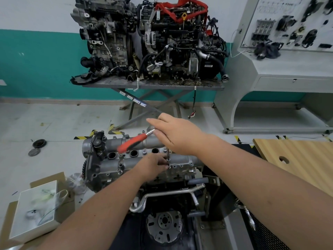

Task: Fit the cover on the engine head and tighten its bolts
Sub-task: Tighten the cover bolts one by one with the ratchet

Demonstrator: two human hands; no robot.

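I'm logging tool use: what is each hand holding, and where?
The right hand holds the ratchet at its head end; the left hand pinches the extension bar near its lower tip.

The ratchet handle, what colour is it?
Red-orange, with a silver metal neck; the ratchet handle shows clearly in the head view.

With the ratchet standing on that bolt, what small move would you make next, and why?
Probably swing the red ratchet handle to turn the bolt. The right hand rests on the ratchet's head, the left hand steadies the extension at its lower end on the cover, so the tool looks seated.
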